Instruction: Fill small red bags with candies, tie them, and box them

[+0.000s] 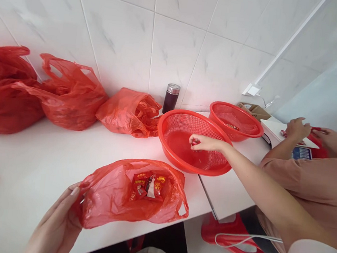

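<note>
My left hand [62, 220] pinches the left edge of a red plastic bag [108, 201], which lies with its mouth open at the table's front. Several small red wrapped packets [149, 187] with yellow print sit inside it. My right hand [204, 143] reaches into a large red plastic colander [168, 151], fingers closed around a small red packet [195, 143]. Most of that packet is hidden by the fingers. Apart from a small pale scrap, the colander's floor around the hand looks bare.
Knotted or slumped red bags [70, 107] line the wall, beside a dark thermos [171, 98]. Behind stands a second red colander [236, 120] with a few small items. At right, a co-worker's hands [299, 129] handle something red. A red stool [214, 231] is below.
</note>
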Demonstrator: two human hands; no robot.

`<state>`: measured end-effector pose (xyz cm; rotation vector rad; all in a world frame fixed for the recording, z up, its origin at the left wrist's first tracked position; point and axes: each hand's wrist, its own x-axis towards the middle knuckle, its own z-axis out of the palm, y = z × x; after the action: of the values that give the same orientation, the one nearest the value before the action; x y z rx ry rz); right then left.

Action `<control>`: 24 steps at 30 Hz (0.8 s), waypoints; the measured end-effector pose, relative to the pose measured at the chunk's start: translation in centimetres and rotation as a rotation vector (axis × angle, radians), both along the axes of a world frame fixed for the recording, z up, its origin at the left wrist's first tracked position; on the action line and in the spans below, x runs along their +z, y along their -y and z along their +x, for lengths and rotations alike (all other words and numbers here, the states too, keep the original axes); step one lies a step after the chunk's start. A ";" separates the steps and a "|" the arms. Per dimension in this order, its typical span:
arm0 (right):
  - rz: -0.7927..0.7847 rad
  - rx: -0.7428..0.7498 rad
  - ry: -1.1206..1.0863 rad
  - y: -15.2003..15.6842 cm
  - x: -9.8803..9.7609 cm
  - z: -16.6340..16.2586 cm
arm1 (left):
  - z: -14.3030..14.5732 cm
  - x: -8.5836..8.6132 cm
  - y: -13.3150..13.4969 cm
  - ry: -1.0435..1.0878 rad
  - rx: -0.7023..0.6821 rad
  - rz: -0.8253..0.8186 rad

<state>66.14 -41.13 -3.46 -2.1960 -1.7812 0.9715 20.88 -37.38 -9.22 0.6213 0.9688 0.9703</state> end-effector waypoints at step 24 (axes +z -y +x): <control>0.318 0.265 -0.208 0.4 -2.1 -20.3 | -0.1 1.8 0.4 0.085 0.082 0.061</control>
<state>45.84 -41.51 -5.51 -1.6403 -1.9974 0.8548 20.82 -37.82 -7.38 0.5903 0.8977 1.0935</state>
